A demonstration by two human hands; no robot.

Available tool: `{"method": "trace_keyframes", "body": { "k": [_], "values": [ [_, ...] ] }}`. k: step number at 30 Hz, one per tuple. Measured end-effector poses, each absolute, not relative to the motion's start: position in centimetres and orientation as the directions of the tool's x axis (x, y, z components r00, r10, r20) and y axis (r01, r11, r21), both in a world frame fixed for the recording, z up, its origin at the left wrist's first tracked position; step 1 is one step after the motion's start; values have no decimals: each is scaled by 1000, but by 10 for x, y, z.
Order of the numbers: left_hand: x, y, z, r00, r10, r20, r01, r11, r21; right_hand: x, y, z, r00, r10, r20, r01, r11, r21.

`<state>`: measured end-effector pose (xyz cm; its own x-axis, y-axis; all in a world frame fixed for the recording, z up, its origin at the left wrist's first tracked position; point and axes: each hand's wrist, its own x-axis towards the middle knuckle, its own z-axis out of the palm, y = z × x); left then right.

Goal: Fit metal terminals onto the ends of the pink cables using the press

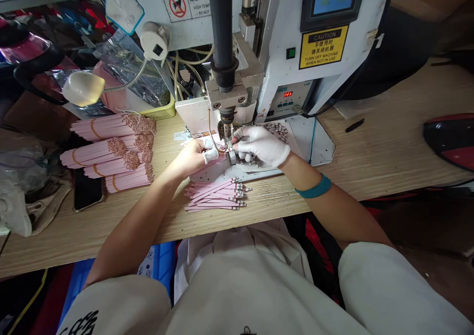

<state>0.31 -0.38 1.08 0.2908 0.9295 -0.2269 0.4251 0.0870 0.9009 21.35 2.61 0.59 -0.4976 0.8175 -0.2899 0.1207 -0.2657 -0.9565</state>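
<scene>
My left hand (195,156), with white covers on some fingertips, is closed on a thin pink strap (213,168) at the left of the machine's press head (227,117). In a white glove, my right hand (263,145) pinches at the right of the press head; what its fingertips hold is too small to make out. Just below the head, between both hands, sits a small metal block (232,157). Many small metal pieces (279,131) lie on a tray partly under my right hand. Nearer my body lies a loose pile of pink straps with metal ends (215,195).
Bundles of pink straps (111,149) tied with bands lie at the left, beside a dark phone (88,190). A lamp (84,89) hangs over them. The machine's control box (291,98) stands behind my right hand. A black pen cap-like piece (354,125) lies at right.
</scene>
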Motion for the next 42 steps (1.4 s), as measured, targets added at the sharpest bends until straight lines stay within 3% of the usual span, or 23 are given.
{"method": "trace_keyframes", "body": {
  "k": [13,33,39,42],
  "values": [
    [11,-2,8,245,938,-245,262,179,948,211,25,8,-474,821,-320,71,-326,-943],
    [11,-2,9,188,932,-308,289,248,925,212,26,4,-490,810,-323,66,-335,-940],
    [7,-2,6,235,938,-255,294,182,938,216,26,9,-496,816,-298,86,-295,-952],
    [3,-5,11,289,934,-212,369,96,925,233,35,16,-455,864,-217,173,-153,-973]
  ]
}}
